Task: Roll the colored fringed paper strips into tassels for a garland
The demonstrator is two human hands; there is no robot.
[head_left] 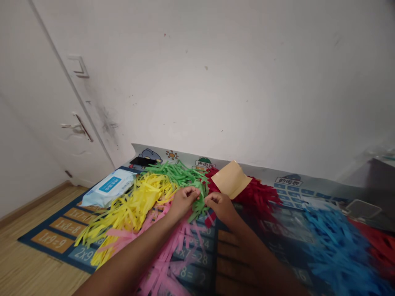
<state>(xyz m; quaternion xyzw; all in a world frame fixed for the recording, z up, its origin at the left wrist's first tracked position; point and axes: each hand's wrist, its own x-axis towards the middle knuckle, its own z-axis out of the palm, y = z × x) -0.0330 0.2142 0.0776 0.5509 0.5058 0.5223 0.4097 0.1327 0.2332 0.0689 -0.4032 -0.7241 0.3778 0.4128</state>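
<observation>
My left hand (184,200) is closed in a pinch in front of a bunch of green paper strips (174,172). Just to the right, my right hand (221,206) is pinched too, its fingertips a short gap from the left ones. Whatever the fingers hold is too small to make out. Green strips hang behind and between the hands. A folded tan paper piece (231,179) rests on dark red strips (263,197) beyond my right hand. Yellow strips (148,195) lie left of my hands, and pink strips (165,257) spread under my left forearm.
A wet wipes pack (106,189) lies at the mat's left, with a black phone (143,162) behind it. Blue strips (333,240) and bright red strips (375,246) are at right. The printed mat (75,234) curls up against the white wall (210,90).
</observation>
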